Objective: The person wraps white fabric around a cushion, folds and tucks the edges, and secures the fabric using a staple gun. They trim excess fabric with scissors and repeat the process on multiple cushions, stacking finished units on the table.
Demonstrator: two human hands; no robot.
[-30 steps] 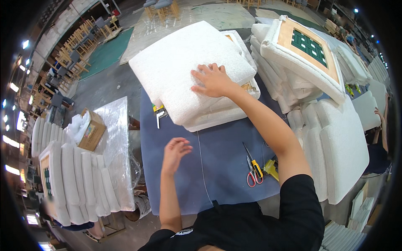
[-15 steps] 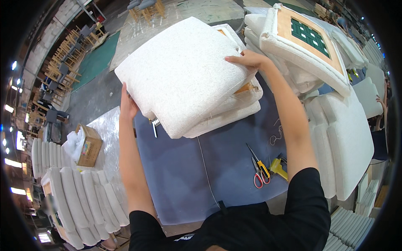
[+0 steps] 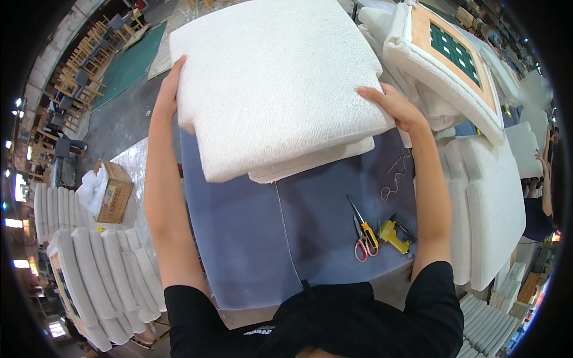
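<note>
A white fabric-covered seat cushion [image 3: 280, 83] is held up in front of me by its two sides. My left hand [image 3: 171, 88] grips its left edge, fingers partly hidden behind it. My right hand [image 3: 397, 108] clasps the right edge near a notched corner, thumb on top. Below it, another white cushion [image 3: 322, 162] shows on the blue-grey padded table [image 3: 245, 238]. To the right on the table lie red-handled scissors [image 3: 362, 246], a tool with a yellow handle [image 3: 369, 235] and a long dark point, and a yellow staple gun [image 3: 394, 234].
Loose string [image 3: 391, 190] curls by my right forearm, and a thin cord [image 3: 285, 230] runs down the table. White cushions are stacked on the right [image 3: 492, 203] and lower left [image 3: 101, 274]. A cardboard box [image 3: 116, 194] stands left. A co-worker's arm [image 3: 546, 179] shows far right.
The held cushion has turned and levelled, moving up and away from me over the lower cushion. My left hand has moved farther up; my right hand has shifted right and slightly nearer.
</note>
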